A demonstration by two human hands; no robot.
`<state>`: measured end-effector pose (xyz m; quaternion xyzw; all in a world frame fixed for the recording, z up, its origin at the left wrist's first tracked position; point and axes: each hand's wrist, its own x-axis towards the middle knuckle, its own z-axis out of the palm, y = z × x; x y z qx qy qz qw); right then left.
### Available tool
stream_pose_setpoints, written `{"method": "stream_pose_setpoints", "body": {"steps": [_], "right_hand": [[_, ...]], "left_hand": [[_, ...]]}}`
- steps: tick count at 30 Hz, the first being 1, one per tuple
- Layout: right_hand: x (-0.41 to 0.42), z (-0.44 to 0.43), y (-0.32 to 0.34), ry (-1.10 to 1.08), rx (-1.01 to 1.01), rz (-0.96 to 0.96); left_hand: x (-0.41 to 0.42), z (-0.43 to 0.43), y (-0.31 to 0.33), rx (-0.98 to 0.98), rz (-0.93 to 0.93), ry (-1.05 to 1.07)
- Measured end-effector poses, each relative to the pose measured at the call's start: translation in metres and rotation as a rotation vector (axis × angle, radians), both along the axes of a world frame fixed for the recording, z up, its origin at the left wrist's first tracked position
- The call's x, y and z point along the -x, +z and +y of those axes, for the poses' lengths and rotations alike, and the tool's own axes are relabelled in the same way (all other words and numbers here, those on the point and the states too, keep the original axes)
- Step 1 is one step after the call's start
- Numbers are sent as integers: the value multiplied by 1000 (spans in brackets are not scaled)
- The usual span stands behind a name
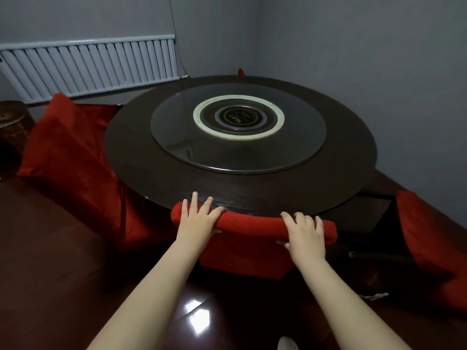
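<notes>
A chair with a red cover (252,226) stands pushed against the near edge of a round dark wooden table (141,147). My left hand (199,218) lies on the left end of the chair's top rail, fingers straight and reaching onto the table edge, thumb under the rail. At the right end of the rail, my right hand (304,232) grips it with curled fingers over the top and the thumb below.
A glass turntable (298,137) with a pale ring sits at the table's centre. Red-covered chairs stand at the left (70,147) and right (429,236). A radiator (88,64) runs along the back wall. The floor is dark and glossy.
</notes>
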<state>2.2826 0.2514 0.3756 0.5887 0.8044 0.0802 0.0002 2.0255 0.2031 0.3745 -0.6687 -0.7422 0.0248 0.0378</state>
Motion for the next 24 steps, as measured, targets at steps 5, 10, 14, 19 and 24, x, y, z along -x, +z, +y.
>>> {"method": "stream_pose_setpoints", "body": {"steps": [5,10,14,19,24], "right_hand": [[-3,-2,6,26,107,103],[-15,1,31,30,355,568],[-37,-8,58,-62,409,1390],[-91,-21,82,-74,374,1694],[-167,-44,81,-103,299,1807]], "left_hand": [[-14,1,16,159,-44,100],[-36,17,49,330,-622,223],[-59,8,56,4,-1009,319],[-129,-3,84,-306,-1530,245],[-218,-8,102,-340,-1635,82]]}}
